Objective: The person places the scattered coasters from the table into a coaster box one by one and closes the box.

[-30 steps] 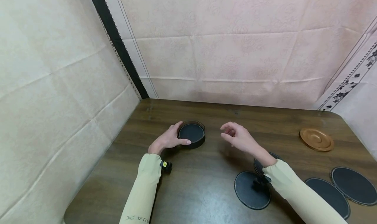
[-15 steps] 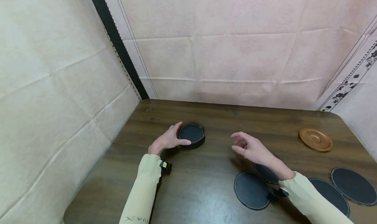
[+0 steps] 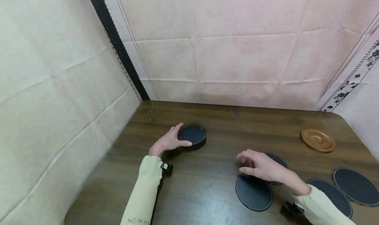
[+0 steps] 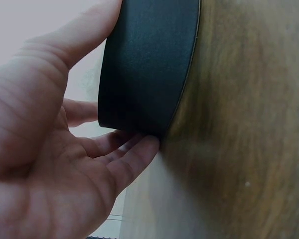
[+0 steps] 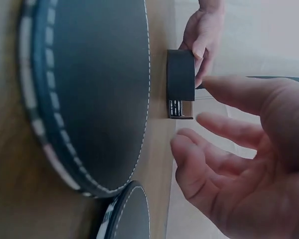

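A round black coaster holder stands on the table with a dark coaster in it. My left hand holds it from the left side, thumb at the near wall and fingers around the back; the left wrist view shows the fingertips low against the holder's wall. My right hand, with loosely bent fingers and nothing in it, hovers over two stitched dark coasters, a near one and a partly covered one. Coaster edges show through the holder's slot in the right wrist view.
Two more dark coasters, one partly behind the right sleeve and another, lie at the right. A round brown wooden dish sits at the back right. Pale cloth hangs behind the wooden table.
My right hand has moved away from the holder, to the right and nearer, until it is over the two middle coasters. The left hand and the holder have stayed put.
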`<state>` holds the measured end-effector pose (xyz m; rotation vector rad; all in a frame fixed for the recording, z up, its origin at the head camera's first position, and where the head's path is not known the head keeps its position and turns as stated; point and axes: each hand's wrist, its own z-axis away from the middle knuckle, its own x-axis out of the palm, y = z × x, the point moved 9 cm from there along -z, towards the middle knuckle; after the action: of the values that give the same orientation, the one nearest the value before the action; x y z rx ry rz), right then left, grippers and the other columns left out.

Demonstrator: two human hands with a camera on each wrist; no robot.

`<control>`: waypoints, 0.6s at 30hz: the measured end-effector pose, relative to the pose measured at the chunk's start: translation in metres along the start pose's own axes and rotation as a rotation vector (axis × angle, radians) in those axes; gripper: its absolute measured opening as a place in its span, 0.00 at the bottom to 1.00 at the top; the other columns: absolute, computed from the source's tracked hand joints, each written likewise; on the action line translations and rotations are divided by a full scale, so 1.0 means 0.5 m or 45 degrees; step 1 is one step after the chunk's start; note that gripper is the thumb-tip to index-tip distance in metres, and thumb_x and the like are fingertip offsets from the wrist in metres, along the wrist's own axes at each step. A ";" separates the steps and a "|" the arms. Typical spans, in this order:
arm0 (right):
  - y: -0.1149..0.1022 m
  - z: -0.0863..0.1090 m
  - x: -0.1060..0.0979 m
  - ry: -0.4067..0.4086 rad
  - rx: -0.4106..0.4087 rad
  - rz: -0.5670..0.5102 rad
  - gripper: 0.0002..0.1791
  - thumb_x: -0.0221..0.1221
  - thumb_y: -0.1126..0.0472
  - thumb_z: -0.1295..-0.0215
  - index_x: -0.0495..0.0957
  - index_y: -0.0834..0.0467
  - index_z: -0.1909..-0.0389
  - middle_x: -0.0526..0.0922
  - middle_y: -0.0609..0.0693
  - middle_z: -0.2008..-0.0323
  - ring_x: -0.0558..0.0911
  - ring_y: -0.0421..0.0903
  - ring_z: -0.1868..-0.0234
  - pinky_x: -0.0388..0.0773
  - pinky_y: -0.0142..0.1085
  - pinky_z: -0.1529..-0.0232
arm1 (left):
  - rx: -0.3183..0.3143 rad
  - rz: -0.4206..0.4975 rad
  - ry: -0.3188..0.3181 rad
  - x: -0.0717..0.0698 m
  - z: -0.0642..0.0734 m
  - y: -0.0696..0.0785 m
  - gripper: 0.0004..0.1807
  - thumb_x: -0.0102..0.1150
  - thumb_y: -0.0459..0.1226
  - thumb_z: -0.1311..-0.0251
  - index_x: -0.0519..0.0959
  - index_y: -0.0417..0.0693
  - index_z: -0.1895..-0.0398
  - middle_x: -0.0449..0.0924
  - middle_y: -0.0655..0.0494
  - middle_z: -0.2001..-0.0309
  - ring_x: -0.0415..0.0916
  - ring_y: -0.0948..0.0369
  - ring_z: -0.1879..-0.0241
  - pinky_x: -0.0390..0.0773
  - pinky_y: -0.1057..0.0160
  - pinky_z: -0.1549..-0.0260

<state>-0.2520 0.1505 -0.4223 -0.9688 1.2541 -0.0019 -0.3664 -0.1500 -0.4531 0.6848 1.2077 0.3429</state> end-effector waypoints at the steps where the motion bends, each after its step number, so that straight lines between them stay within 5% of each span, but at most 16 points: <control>1: 0.000 0.003 0.004 -0.019 0.000 0.013 0.22 0.63 0.49 0.35 0.77 0.57 0.46 0.79 0.48 0.59 0.72 0.30 0.70 0.72 0.29 0.70 | 0.002 0.000 0.001 0.000 0.000 0.000 0.61 0.69 0.64 0.54 0.46 0.57 0.21 0.50 0.46 0.24 0.59 0.49 0.29 0.63 0.43 0.33; 10: 0.006 0.020 0.042 -0.238 0.091 0.111 0.23 0.67 0.45 0.41 0.77 0.47 0.47 0.72 0.45 0.57 0.72 0.35 0.67 0.69 0.30 0.67 | -0.002 0.014 -0.021 0.004 0.000 0.004 0.62 0.68 0.64 0.53 0.45 0.57 0.21 0.48 0.46 0.23 0.57 0.47 0.27 0.62 0.42 0.33; 18: 0.024 0.025 0.042 -0.249 0.159 0.177 0.19 0.72 0.46 0.48 0.76 0.44 0.59 0.67 0.46 0.61 0.70 0.40 0.65 0.67 0.31 0.67 | -0.023 0.004 -0.012 0.003 0.003 0.004 0.62 0.69 0.64 0.54 0.46 0.58 0.21 0.49 0.47 0.23 0.59 0.48 0.29 0.63 0.42 0.33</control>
<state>-0.2404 0.1551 -0.4463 -0.7536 1.1247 0.1192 -0.3645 -0.1480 -0.4526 0.6716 1.1933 0.3524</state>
